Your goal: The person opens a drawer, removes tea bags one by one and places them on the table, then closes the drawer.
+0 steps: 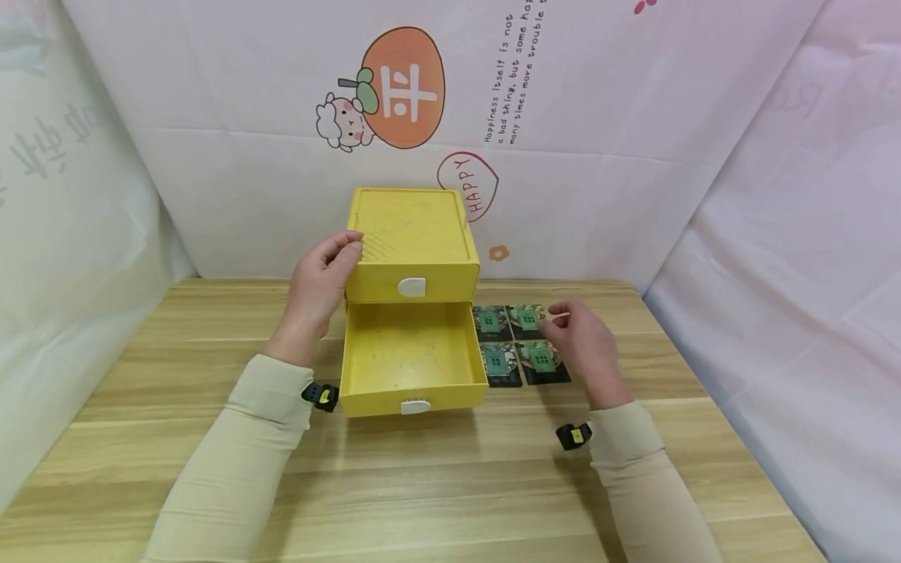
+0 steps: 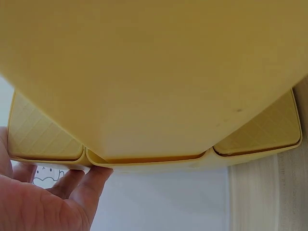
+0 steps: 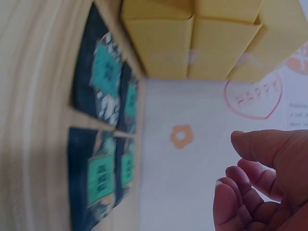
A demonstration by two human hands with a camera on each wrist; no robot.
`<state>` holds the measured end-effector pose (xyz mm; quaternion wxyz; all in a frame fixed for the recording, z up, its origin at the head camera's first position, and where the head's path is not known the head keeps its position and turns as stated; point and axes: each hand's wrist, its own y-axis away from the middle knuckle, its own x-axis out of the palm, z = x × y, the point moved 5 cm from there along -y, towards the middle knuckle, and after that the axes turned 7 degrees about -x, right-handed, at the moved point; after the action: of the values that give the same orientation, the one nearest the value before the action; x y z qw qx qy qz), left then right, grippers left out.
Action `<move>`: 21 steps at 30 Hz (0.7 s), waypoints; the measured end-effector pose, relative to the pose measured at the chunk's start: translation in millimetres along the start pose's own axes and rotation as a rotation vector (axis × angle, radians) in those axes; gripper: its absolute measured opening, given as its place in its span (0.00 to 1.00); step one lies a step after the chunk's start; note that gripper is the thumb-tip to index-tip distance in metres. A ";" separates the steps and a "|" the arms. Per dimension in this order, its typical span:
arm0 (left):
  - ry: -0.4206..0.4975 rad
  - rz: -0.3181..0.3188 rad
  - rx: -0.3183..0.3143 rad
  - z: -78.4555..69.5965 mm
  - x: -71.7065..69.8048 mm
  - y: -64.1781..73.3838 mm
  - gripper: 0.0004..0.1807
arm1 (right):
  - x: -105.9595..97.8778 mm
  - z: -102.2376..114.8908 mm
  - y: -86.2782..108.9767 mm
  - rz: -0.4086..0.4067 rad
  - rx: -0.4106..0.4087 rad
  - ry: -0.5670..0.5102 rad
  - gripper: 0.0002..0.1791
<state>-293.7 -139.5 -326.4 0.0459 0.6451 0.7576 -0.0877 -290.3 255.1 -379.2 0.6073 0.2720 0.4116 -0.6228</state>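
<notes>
A yellow drawer unit (image 1: 411, 227) stands at the back of the table, its middle drawer (image 1: 408, 352) pulled out with a bare floor. The top drawer, with a white handle (image 1: 411, 287), is closed; the lowest one (image 2: 260, 125) shows closed in the left wrist view. My left hand (image 1: 324, 274) touches the unit's upper left edge with its fingertips. Right of the unit, several dark flat packets (image 1: 542, 358) with green labels lie in two rows. Over their right side hovers my right hand (image 1: 584, 344), fingers loosely bent and nothing held.
Behind the unit hangs a white printed cloth (image 1: 267, 156), with more cloth (image 1: 788, 313) along both sides. The wooden table (image 1: 436, 500) reaches toward me in front of the pulled-out drawer. A black wrist strap (image 1: 573, 436) sits by the right sleeve.
</notes>
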 end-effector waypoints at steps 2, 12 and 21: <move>-0.001 0.000 -0.001 -0.1 0.0 0.4 0.27 | -2.8 7.8 1.6 -0.013 -0.017 -0.009 0.24; -0.001 -0.002 0.002 -1.0 0.2 0.9 0.27 | -14.7 49.1 15.4 -0.152 -0.147 -0.071 0.18; 0.009 0.005 0.002 -0.6 0.3 1.1 0.27 | -20.4 79.5 32.9 -0.274 -0.279 -0.138 0.15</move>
<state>-292.7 -139.0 -325.9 0.0420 0.6473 0.7562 -0.0858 -242.9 201.4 -327.3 0.5754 0.0833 0.4846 -0.6536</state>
